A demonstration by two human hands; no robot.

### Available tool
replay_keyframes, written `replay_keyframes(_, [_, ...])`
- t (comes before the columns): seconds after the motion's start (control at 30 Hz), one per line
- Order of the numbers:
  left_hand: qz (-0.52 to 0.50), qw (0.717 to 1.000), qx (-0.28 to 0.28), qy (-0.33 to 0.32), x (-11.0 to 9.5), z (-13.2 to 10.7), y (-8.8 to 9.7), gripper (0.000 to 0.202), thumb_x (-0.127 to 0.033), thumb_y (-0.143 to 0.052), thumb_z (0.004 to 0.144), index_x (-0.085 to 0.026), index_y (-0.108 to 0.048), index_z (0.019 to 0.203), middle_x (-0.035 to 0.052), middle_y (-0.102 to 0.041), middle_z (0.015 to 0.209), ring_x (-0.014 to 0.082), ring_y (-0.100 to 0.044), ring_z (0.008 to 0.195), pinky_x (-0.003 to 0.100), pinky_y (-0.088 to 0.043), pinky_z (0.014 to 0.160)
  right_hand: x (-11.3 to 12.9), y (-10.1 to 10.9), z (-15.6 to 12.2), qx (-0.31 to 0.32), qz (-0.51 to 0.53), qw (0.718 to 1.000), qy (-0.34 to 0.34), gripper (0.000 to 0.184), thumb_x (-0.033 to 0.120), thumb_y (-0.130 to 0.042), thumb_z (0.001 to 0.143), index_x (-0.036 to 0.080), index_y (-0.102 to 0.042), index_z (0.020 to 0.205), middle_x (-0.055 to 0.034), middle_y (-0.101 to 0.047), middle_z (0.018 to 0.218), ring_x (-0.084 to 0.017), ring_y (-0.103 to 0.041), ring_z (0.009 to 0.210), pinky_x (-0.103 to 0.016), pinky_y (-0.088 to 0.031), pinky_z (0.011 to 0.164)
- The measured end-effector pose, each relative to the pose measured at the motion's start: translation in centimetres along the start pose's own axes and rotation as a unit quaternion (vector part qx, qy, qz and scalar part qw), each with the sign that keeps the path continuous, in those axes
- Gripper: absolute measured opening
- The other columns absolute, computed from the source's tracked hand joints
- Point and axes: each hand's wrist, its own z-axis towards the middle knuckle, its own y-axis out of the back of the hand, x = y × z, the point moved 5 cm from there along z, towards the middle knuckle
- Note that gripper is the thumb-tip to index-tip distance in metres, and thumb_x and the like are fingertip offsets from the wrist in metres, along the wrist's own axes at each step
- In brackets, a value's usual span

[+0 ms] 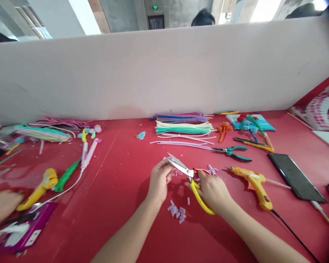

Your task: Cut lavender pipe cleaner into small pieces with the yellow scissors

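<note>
My right hand (215,190) grips a pair of scissors (182,167) with silver blades and yellow and red handles. The blades are parted a little and point up and left. Close to their tips, my left hand (160,179) has its fingers pinched together. What they hold is mostly hidden; a bit of pale lilac shows at the fingertips. Short lilac pipe cleaner pieces (178,212) lie in a loose pile below the hands. More lilac pieces (212,170) lie just beyond my right hand, and small clippings are scattered behind the blades.
Bundled pipe cleaners (185,128) lie along the white partition (153,73). Pliers (238,153), a yellow glue gun (252,182) and a phone (296,177) lie to the right. At left are another person's hand (5,206), a purple power strip (30,228) and a pink glue gun (90,153).
</note>
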Motion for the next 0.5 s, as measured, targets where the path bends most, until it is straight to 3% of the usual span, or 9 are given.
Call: replay_keyframes(0.5, [-0.007, 1.000, 0.012, -0.014, -0.11, 0.11, 0.01, 0.012, -0.024, -0.057, 0.066, -0.015, -0.057, 0.075, -0.0077, -0.032, 0.043, 0.0014, -0.022, 0.036, 0.018, -0.013, 0.036, -0.09, -0.15, -0.01, 0.003, -0.008, 1.000, 0.011, 0.037, 0.051, -0.031, 0.079, 0.017, -0.045, 0.080, -0.0042, -0.058, 0.061, -0.017, -0.057, 0.054, -0.024, -0.021, 0.044])
